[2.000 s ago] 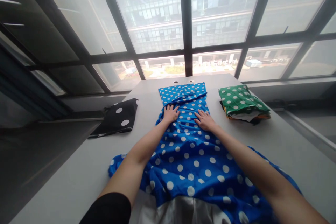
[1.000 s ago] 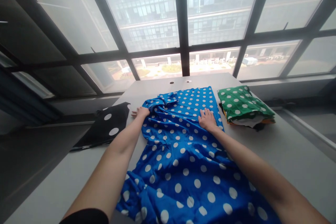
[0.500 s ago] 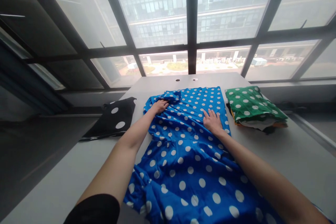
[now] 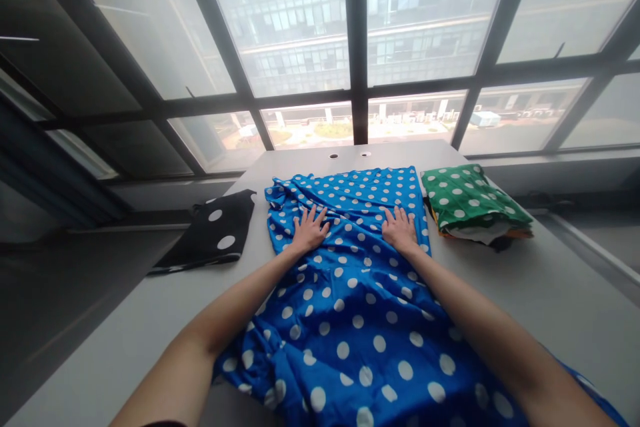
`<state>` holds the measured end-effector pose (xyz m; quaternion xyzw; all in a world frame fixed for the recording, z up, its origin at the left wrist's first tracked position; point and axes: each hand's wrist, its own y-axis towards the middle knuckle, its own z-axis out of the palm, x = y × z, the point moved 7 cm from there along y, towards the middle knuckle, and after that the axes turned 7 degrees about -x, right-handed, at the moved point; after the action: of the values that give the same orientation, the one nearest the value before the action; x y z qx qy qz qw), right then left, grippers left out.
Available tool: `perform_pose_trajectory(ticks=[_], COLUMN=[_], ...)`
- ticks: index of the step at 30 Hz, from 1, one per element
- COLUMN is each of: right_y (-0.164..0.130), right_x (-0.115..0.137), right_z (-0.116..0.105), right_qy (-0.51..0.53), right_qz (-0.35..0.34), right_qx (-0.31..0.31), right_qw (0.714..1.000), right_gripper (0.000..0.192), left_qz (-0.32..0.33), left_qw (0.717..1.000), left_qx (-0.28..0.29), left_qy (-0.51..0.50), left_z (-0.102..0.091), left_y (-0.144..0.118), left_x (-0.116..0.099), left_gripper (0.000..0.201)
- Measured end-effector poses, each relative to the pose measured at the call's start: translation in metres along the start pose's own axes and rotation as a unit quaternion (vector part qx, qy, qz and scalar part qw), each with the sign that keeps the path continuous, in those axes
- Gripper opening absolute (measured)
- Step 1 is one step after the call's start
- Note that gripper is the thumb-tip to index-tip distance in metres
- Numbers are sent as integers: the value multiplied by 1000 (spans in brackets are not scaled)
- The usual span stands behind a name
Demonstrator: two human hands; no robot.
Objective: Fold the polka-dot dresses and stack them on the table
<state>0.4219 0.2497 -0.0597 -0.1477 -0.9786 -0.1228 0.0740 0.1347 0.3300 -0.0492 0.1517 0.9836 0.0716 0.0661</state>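
Note:
A blue cloth with white polka dots [image 4: 350,293] lies spread over the grey table [image 4: 525,293], from the far edge down to the near one. My left hand [image 4: 309,229] rests flat on the cloth's upper left part, fingers spread. My right hand [image 4: 400,228] presses flat on the upper right part, close to the cloth's right edge. Neither hand grips anything. The cloth's far left corner [image 4: 277,195] is slightly bunched.
A folded green polka-dot cloth [image 4: 470,199] tops a small stack of fabrics at the right of the table. A black cloth with white dots [image 4: 215,230] hangs over the table's left edge. Large windows [image 4: 350,47] stand behind the table.
The folded top of the blue cloth was opened out flat. My left hand pulled the left corner outward, then came back onto the cloth beside my right hand.

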Motion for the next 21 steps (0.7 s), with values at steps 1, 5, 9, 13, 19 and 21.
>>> perform_pose_trajectory(ticks=[1, 5, 9, 13, 19, 21], right_y=[-1, -11, -34, -65, -96, -88], right_x=[-2, -9, -9, 6, 25, 26], right_z=[-1, -7, -8, -17, -12, -6], right_qy=[-2, -4, 19, 27, 32, 28], right_qz=[12, 41, 28, -26, -61, -59], right_qx=[-3, -3, 54, 78, 112, 110], right_qw=[1000, 999, 998, 996, 991, 992], right_gripper=[61, 62, 69, 74, 75, 76], left_qz=[-8, -17, -12, -9, -30, -32], left_qw=[1000, 999, 997, 997, 995, 996], left_qx=[4, 24, 63, 62, 91, 87], left_qy=[5, 27, 34, 46, 6, 7], left_z=[-1, -14, -23, -39, -29, -17], left_y=[-8, -44, -91, -116, -92, -72], left_x=[5, 33, 49, 44, 30, 33], left_gripper=[67, 67, 67, 71, 77, 76])
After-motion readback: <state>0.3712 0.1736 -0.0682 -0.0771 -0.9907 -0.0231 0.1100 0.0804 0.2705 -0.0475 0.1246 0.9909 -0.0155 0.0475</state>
